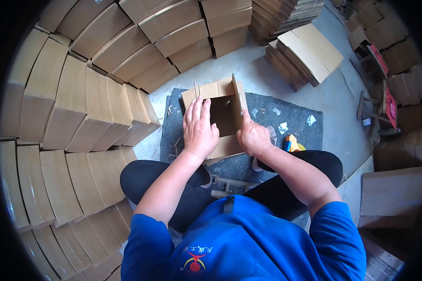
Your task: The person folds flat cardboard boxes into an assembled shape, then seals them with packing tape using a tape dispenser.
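Observation:
An open cardboard box [220, 144] stands on a dark mat between my knees, its dark inside facing up. Its far flap lies outward, while the right flap rises steeply. My left hand [200, 129] lies over the left side of the box, fingers stretched out toward the far edge. At the right side, my right hand [254, 136] has its index finger extended along the right flap and the other fingers curled in. Whether those curled fingers hold anything is hidden.
Stacked cartons [70, 98] wall the left and far side. Flattened cardboard [309, 51] lies in a pile at the far right. On the mat [305, 107] are plastic scraps and an orange-and-blue tape dispenser [292, 144]. Red-topped stools [390, 105] stand at right.

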`<state>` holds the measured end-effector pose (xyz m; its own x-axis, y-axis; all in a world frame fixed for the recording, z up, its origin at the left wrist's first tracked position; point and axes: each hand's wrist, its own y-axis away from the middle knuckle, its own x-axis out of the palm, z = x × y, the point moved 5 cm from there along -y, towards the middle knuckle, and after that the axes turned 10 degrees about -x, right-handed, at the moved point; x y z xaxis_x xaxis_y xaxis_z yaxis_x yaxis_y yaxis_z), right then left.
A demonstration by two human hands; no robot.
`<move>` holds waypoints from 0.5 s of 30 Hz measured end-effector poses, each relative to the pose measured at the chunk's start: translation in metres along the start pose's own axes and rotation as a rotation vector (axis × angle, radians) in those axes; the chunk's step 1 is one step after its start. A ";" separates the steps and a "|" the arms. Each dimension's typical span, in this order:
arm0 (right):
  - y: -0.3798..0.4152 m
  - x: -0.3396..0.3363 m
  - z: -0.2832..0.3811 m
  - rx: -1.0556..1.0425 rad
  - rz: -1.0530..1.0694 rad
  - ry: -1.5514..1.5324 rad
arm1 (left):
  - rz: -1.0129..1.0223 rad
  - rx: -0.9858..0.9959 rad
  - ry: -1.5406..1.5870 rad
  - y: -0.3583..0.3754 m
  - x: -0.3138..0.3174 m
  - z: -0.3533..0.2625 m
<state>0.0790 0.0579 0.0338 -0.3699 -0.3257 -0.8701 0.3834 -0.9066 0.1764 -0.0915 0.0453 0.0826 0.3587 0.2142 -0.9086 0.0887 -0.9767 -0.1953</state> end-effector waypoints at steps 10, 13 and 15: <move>-0.008 0.027 0.017 -0.181 -0.201 0.222 | 0.116 -0.294 0.939 0.028 0.075 0.013; -0.016 0.028 0.016 -0.307 -0.112 0.127 | 0.249 -0.238 0.210 0.024 0.077 0.004; -0.020 0.026 0.016 -0.359 -0.067 0.142 | 0.291 -0.262 0.109 0.025 0.084 0.006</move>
<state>0.0483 0.0633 0.0148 -0.2929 -0.2062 -0.9337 0.6438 -0.7645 -0.0331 -0.0647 0.0389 -0.0004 0.4989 -0.0575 -0.8647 0.1972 -0.9641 0.1779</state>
